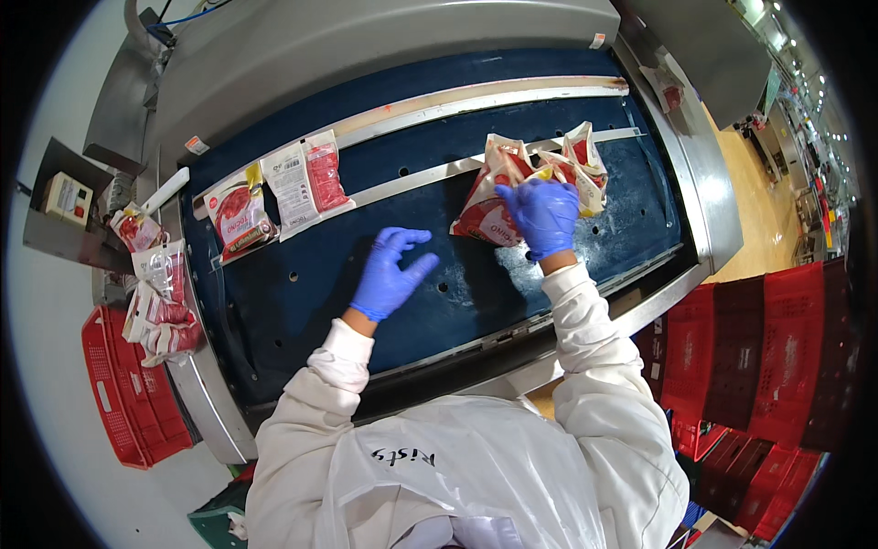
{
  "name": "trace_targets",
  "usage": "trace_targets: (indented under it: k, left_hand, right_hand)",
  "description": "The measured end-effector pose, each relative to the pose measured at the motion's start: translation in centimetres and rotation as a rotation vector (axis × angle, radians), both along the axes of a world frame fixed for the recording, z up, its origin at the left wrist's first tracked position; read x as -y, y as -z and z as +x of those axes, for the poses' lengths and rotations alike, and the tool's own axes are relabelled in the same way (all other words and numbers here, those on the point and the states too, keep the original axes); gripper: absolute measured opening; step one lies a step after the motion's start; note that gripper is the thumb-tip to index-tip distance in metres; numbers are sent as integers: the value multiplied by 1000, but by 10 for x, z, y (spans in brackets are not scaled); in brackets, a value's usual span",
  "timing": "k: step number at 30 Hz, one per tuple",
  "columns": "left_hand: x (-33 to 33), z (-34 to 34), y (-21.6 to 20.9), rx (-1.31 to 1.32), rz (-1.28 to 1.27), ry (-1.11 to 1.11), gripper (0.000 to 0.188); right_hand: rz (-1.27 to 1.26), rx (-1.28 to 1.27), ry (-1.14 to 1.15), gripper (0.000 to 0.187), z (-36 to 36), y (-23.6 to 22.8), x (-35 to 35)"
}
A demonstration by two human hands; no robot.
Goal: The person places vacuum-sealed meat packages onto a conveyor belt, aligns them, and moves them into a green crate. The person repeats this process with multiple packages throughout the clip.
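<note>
The pouches [535, 178] under the right hand [542, 215] are flat plastic packs, red and white with a little yellow, bunched together at the right of the blue belt [302, 284]. They look light and limp, likely to sag and fold if lifted by a corner; the glossy film is probably slippery against a glove, so a pinch on the sealed top edge or a flat press across the middle should hold better than a grip on the bulging part. The contents seem soft, so I would judge hard squeezing unwise.

The right hand, in a blue glove, lies on the bunch with fingers curled over it, gripping the upper edges of several packs. The left hand [390, 273], also gloved, hovers open with fingers spread over bare belt, holding nothing, well apart from any pack.

Two more packs [274, 197] lie side by side at the belt's left end, one face up, one showing its pale back, against a slanted metal rail [476, 99]. The belt is dark blue, smooth, dotted with small holes and damp-looking in places, framed in steel [709, 183].

Beyond the left edge a heap of packs [160, 302] rests above a red crate [123, 393]. Stacked red crates [768, 348] stand at the right, and a lit factory aisle [777, 210] runs behind them.
</note>
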State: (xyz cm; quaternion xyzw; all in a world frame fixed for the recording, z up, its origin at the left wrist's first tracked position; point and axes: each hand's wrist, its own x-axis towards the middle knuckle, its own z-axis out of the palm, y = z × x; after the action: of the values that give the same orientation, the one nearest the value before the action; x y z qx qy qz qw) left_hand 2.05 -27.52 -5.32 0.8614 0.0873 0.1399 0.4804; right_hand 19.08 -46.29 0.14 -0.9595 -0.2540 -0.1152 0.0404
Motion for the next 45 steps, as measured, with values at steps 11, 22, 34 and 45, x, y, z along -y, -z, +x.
trace_targets:
  k: [11,22,34,45]
  left_hand:
    - [38,6,-44,449,-490,-75,59]
    - [4,-14,-30,456,601,-48,61]
    - [-53,28,-30,6,-493,-57,21]
    - [-101,40,-46,146,-481,-130,22]
  right_hand:
    - [859,-171,-738,66,-70,-100,-19]
    - [183,-155,-954,53,-37,-7,-2]
    - [980,-608,-538,21,3,51,-34]
    - [1231,-784,-397,10,21,15,-103]
